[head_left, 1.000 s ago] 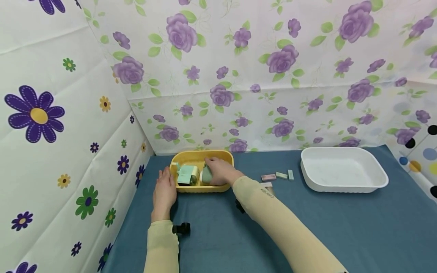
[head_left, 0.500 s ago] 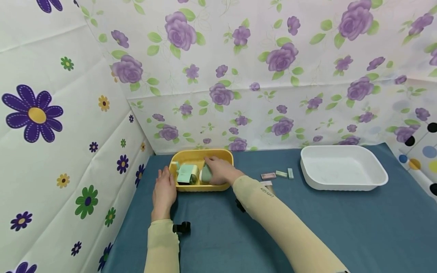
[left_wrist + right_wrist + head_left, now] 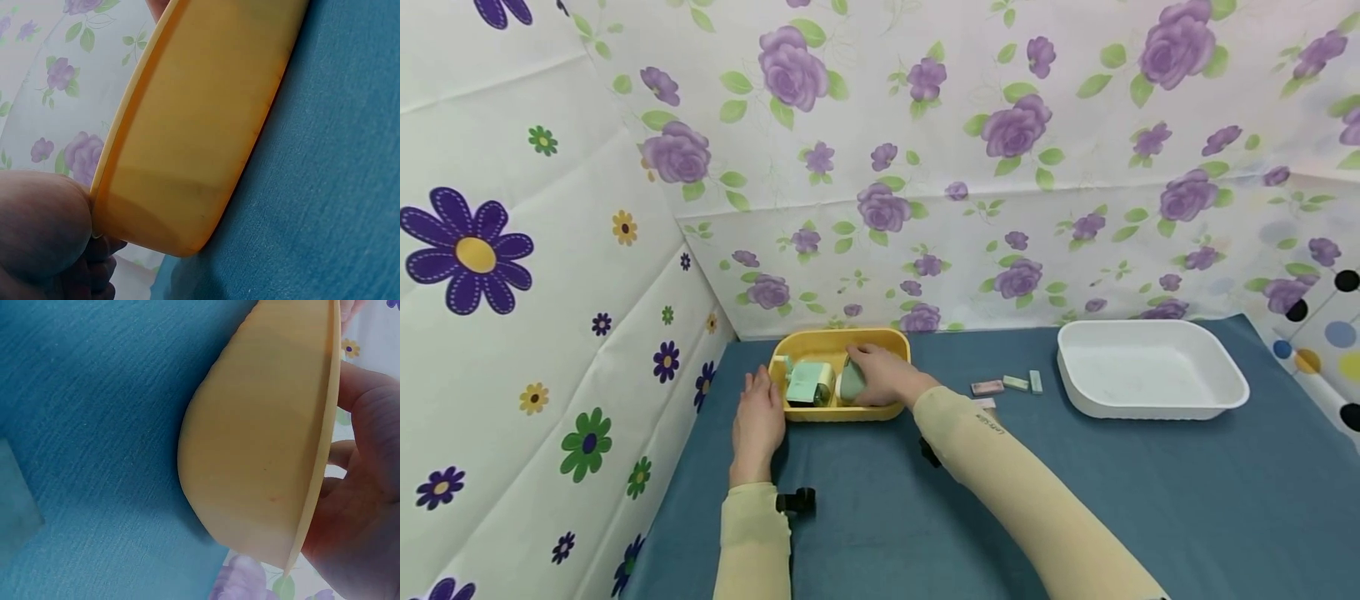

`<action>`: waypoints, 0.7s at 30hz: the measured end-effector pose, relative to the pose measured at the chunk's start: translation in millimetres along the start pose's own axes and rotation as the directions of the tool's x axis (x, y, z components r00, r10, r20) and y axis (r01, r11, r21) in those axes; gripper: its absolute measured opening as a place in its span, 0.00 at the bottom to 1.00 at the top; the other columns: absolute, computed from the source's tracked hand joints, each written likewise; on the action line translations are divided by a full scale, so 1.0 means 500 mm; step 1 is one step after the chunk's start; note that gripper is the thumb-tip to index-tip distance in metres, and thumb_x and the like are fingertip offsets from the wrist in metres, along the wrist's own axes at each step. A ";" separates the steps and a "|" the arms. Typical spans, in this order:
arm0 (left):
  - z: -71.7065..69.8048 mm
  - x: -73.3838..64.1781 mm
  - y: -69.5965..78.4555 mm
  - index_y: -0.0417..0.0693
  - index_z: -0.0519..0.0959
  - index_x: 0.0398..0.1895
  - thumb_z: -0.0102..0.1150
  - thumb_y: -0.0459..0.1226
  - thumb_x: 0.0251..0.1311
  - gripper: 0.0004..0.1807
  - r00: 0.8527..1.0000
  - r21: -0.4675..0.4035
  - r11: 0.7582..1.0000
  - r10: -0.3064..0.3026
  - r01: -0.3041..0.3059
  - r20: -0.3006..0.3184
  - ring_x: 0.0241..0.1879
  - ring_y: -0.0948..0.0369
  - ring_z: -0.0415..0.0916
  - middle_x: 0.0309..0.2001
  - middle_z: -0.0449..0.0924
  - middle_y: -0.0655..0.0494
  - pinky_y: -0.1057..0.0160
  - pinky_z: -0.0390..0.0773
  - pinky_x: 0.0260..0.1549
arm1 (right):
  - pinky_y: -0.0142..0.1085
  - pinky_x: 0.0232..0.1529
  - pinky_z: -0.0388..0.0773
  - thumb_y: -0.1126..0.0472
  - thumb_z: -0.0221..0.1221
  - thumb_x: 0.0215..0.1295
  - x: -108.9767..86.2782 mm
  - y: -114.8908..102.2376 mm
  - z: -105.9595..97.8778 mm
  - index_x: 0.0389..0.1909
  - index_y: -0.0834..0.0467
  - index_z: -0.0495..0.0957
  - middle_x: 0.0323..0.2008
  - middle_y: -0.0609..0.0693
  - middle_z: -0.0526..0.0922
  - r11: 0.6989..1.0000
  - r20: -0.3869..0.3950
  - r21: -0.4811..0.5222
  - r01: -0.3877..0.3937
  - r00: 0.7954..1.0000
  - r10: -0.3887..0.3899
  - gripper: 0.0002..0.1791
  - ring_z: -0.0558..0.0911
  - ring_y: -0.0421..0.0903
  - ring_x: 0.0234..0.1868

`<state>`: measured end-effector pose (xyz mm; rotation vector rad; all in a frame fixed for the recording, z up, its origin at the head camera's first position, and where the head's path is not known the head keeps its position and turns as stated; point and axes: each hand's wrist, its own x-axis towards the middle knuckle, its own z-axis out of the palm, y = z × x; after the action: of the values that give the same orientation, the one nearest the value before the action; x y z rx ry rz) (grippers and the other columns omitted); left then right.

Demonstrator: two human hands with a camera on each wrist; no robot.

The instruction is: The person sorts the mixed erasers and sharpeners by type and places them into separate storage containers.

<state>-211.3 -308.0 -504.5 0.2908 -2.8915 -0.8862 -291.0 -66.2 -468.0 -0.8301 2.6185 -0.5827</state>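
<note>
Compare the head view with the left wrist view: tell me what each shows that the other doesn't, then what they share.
Only the head view shows the white tray, the small blocks and, inside the yellow tray, a mint-green object and a grey-green object.

Only the left wrist view shows the yellow tray's outer wall close up and side-on.

Both show the yellow tray, left hand, blue cloth and flowered backdrop. The right hand may be shared too: some skin peeks in at the left wrist view's top edge.
</note>
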 end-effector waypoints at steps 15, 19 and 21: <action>0.000 -0.001 0.005 0.33 0.49 0.86 0.32 0.41 0.89 0.32 0.999 0.008 1.000 -0.022 0.021 0.024 0.84 0.38 0.43 0.84 0.50 0.34 0.34 0.49 0.79 | 0.54 0.78 0.65 0.48 0.67 0.76 -0.071 0.014 -0.023 0.87 0.55 0.53 0.85 0.58 0.52 0.985 -0.096 0.139 0.107 0.991 -0.094 0.48 0.56 0.57 0.84; -0.004 0.000 0.005 0.33 0.46 0.86 0.32 0.41 0.89 0.32 0.999 0.010 1.000 -0.020 0.019 0.025 0.83 0.37 0.42 0.84 0.49 0.33 0.33 0.49 0.79 | 0.58 0.78 0.63 0.48 0.65 0.78 -0.119 0.028 -0.037 0.86 0.55 0.57 0.84 0.59 0.55 0.967 -0.174 0.197 0.161 0.977 -0.127 0.44 0.57 0.59 0.83; -0.006 -0.001 0.005 0.32 0.46 0.86 0.33 0.41 0.89 0.32 1.000 0.010 1.000 -0.009 0.009 0.013 0.84 0.38 0.41 0.84 0.49 0.33 0.34 0.48 0.79 | 0.60 0.79 0.62 0.48 0.64 0.79 -0.146 0.042 -0.043 0.85 0.53 0.59 0.84 0.58 0.56 0.959 -0.212 0.221 0.177 0.969 -0.130 0.41 0.55 0.60 0.84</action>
<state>-211.0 -307.3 -500.7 0.2996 -2.9098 -0.8783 -253.5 -0.1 -445.7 -0.9469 2.5973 -1.0495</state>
